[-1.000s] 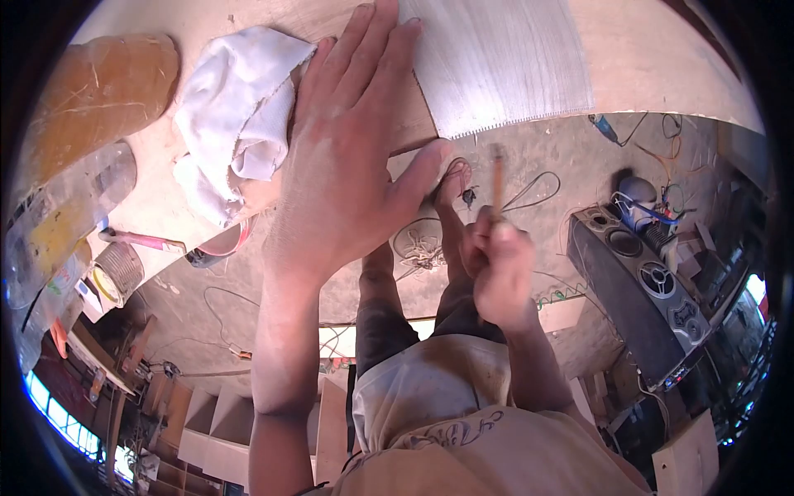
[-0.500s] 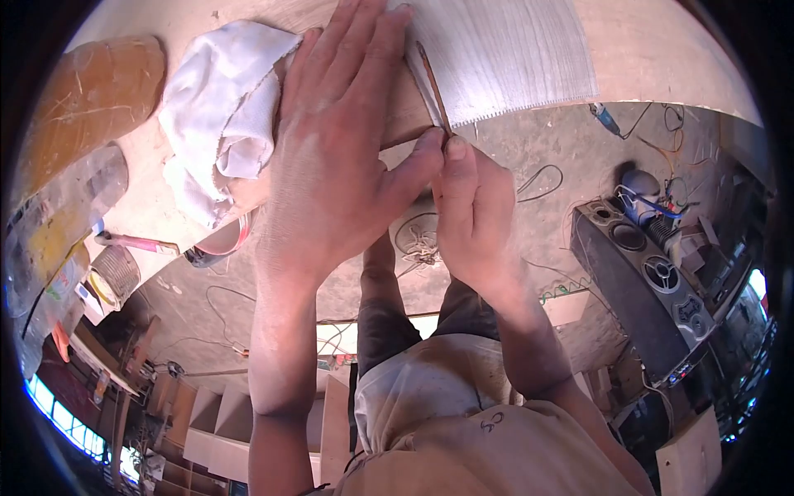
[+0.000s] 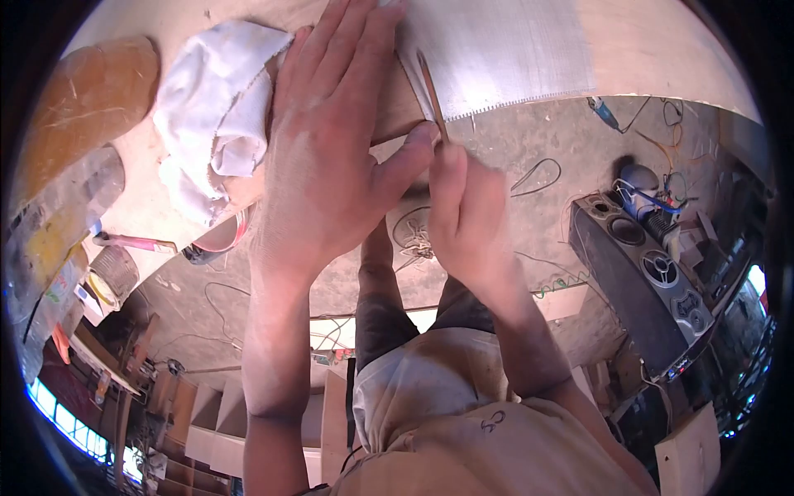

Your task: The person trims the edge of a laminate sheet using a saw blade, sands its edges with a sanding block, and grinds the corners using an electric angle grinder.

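My left hand (image 3: 322,157) lies flat on the pale wooden board (image 3: 662,58), fingers stretched away from me and thumb out to the right. My right hand (image 3: 467,202) is closed round the lower end of a thin brown stick (image 3: 431,89), close to the left thumb's tip. The stick points away from me, over the left edge of a grey wood-grain sheet (image 3: 513,58) with a jagged near edge. Beside my left hand sits a crumpled white cloth (image 3: 219,107). What the stick's far tip is like is too small to tell.
Plastic bottles (image 3: 99,103) lie at the left, near a pink-handled brush (image 3: 136,242) and a ribbed can (image 3: 114,273). A tall black speaker (image 3: 641,281) stands on the floor at the right. Cables (image 3: 542,178) cross the floor below the board's edge.
My right hand has moved up and left from beside the board to my left thumb, bringing the stick over the sheet's edge. My left hand has shifted slightly left.
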The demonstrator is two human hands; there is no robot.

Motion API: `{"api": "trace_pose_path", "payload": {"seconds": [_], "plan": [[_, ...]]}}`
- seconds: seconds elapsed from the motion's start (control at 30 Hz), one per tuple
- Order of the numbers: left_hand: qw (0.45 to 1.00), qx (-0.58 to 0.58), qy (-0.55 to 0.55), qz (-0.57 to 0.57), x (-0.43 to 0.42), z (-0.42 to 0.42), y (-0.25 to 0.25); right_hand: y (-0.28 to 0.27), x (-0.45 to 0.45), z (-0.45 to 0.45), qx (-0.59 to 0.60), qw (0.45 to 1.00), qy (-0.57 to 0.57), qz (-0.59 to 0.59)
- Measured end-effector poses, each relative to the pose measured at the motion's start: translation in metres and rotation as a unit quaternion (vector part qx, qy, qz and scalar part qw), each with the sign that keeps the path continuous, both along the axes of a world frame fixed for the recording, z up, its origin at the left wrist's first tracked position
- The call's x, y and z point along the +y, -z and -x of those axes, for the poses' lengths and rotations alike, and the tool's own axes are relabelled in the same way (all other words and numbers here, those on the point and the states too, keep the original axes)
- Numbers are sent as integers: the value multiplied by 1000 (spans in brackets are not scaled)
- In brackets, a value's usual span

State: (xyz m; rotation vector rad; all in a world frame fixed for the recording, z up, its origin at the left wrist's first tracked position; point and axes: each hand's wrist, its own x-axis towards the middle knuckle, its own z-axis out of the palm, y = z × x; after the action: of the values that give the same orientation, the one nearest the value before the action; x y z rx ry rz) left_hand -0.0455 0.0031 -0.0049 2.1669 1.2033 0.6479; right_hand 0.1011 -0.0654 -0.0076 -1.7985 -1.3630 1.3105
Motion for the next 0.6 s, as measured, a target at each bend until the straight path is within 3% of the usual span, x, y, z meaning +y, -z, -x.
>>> {"api": "trace_pose_path", "payload": {"seconds": [0.1, 0.23, 0.6], "plan": [[1000, 2, -2, -4, 2, 0, -2, 8, -29, -10, 30, 995, -1, -92], [1000, 5, 0, -3, 2, -1, -2, -10, -22, -14, 101, 992, 49, -57], [1000, 2, -4, -5, 1, 1, 1, -4, 12, -6, 63, 998, 2, -4]]}}
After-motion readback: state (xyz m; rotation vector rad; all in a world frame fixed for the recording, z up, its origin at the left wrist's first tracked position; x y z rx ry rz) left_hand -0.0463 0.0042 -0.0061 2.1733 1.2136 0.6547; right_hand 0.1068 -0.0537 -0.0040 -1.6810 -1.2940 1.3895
